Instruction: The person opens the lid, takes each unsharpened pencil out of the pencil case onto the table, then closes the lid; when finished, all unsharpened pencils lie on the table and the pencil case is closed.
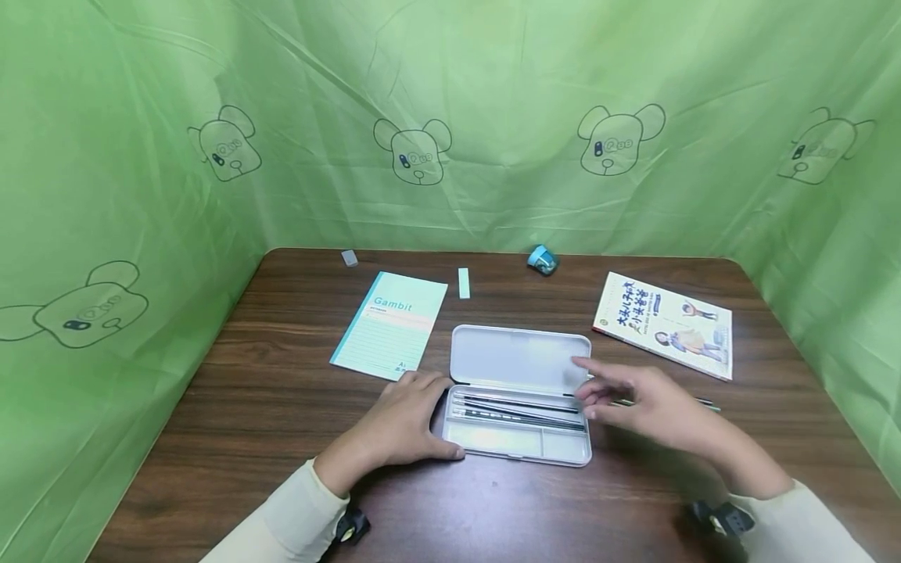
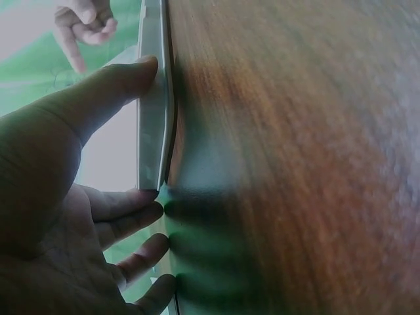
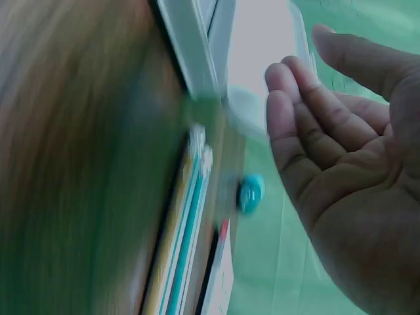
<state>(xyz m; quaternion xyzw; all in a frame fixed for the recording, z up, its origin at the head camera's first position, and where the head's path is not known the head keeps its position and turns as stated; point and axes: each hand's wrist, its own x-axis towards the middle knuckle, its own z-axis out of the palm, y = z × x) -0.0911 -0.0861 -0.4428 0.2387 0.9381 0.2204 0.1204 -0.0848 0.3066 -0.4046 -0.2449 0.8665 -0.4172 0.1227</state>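
Observation:
A white pencil case (image 1: 521, 358) lies on the table with its lid folded back. Several dark pencils (image 1: 521, 414) rest inside its tray. My left hand (image 1: 401, 422) grips the case's left end, thumb along the front wall and fingertips by the back corner; the left wrist view shows the thumb (image 2: 125, 82) against its side. Over the right end hovers my right hand (image 1: 640, 399), fingers relaxed and nothing held. Beneath and beyond that hand, loose pencils (image 3: 180, 243) lie on the table to the right of the case, partly hidden by the hand in the head view.
Behind the case to the left lies a pale blue notebook (image 1: 394, 324). A small grey block (image 1: 349, 258), a pale blue strip (image 1: 463, 283) and a blue pencil sharpener (image 1: 542, 259) are near the back edge. A picture-covered book (image 1: 665, 324) sits at the right.

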